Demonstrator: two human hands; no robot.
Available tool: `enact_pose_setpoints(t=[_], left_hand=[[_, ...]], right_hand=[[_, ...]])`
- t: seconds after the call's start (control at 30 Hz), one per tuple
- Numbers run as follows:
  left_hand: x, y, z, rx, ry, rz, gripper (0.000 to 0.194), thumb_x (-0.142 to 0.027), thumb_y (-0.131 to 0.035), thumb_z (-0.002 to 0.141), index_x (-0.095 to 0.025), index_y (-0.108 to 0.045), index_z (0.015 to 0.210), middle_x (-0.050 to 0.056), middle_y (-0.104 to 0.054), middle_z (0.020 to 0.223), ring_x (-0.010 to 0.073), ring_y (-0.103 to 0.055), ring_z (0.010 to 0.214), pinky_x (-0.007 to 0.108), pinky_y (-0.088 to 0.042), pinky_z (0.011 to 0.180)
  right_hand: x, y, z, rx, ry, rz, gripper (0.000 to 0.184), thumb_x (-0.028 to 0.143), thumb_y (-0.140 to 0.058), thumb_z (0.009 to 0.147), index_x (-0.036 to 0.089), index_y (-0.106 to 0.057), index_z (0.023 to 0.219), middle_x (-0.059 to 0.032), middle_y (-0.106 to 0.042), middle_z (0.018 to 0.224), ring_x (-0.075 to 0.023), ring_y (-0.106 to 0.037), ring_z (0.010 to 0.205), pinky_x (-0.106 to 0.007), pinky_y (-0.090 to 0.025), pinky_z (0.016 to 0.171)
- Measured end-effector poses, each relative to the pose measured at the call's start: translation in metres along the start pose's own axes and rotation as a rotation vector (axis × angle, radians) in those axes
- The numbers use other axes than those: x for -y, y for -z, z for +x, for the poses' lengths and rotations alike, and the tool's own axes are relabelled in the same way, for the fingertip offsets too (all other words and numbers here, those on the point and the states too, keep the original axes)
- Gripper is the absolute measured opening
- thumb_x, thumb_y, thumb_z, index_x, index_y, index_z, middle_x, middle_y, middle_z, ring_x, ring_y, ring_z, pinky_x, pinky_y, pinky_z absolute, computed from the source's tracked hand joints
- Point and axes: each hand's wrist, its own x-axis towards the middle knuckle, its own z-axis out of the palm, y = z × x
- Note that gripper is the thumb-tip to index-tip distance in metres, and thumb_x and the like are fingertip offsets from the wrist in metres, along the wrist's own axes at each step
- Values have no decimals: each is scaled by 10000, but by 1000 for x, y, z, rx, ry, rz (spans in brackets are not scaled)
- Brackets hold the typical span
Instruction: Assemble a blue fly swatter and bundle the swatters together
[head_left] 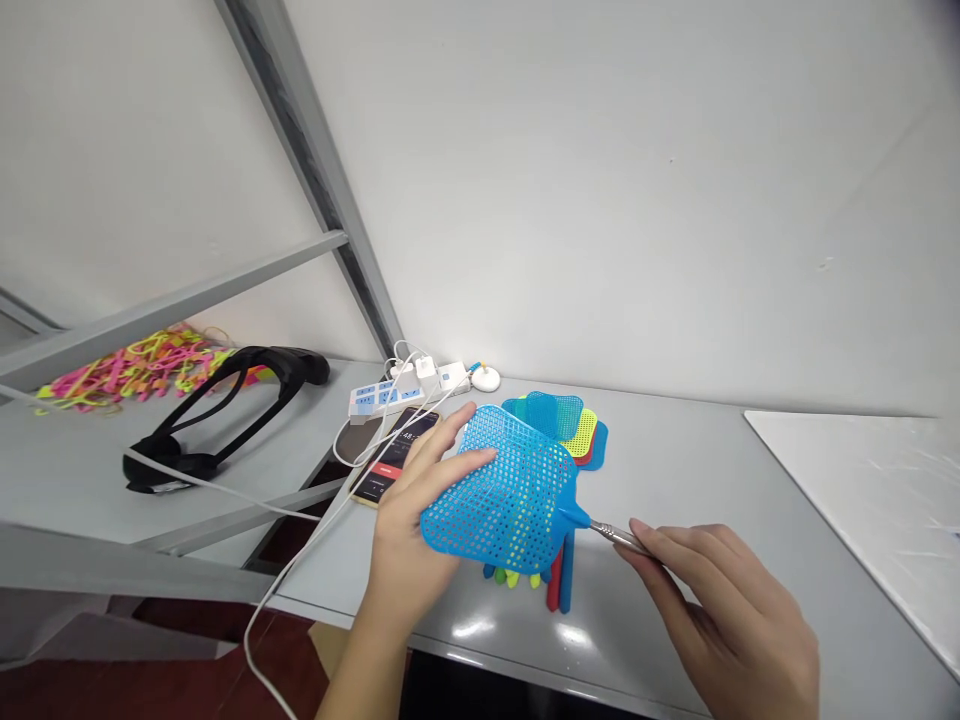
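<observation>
— So, what is in the hands?

— A blue plastic fly swatter with a square mesh head [499, 495], held flat just above the grey table [675, 470]. Its thin silver metal rod handle [619, 537] runs out to the right from the blue neck.

— Who has hold of what?

— The left hand [420, 510] cups the mesh head from the left edge, fingers [472, 462] spread over the top of the mesh, thumb underneath as far as I can tell. The right hand [720, 600] pinches the metal rod between fingertips [645, 535], the fingers closed on it and the palm turned down over the table.

— Anything below the swatter?

— A pile of more plastic swatters [562, 430] in blue, yellow, green and red lies on the table right under and behind it, handles pointing toward the near edge.

— And further off?

— Just left of the left hand lies a dark smartphone with a lit screen [394, 455]. Behind it sits a white power strip with blue sockets [382, 397], chargers plugged in, and a white cable [300, 560] trailing off the table edge. Beside those is a small round white object [485, 379]. On the lower grey shelf to the left rests a black curved headset [217, 420], and behind it a heap of pink and yellow bands [135, 370]. A white sheet [862, 480] covers the table's right end.
</observation>
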Motion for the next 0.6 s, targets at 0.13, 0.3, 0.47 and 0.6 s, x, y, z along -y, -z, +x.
enact_pose_setpoints(t=[0.13,0.3,0.47,0.6], left_hand=[[-2,-13,-3,-92,49,-76,389,-182,-691,794,-330,-658,1152,0,-539,1417,273,-479,1323,490,-412,1088],[-14,-47,-7,-422,225,-315,459,-254,-676,823,-341,-551,1257,7,-576,1359,250,-550,1251,445,-443,1073],[-24,-83,-36,-151,563,-557,508,-323,-722,801,-269,-553,1277,59,-675,1183,260,-628,1116,430,-485,1019],[-30,-102,-49,-156,751,-839,381,-434,-684,819,-167,-665,1091,115,-701,1079,262,-638,1067,415,-483,981]], right_hand=[[1,2,0,-2,-3,-4,386,74,-701,807,218,-637,1159,-22,-676,805,-152,-576,720,-286,-469,636],[9,2,1,23,-25,18,330,93,-690,824,195,-638,1133,-26,-668,804,-146,-573,715,-279,-464,640],[9,-10,1,-20,-147,-13,131,149,-666,860,212,-651,974,-17,-656,787,-144,-576,718,-270,-441,636],[2,-22,-4,47,-188,-19,42,205,-634,894,227,-638,930,-3,-641,764,-144,-561,703,-268,-413,623]])
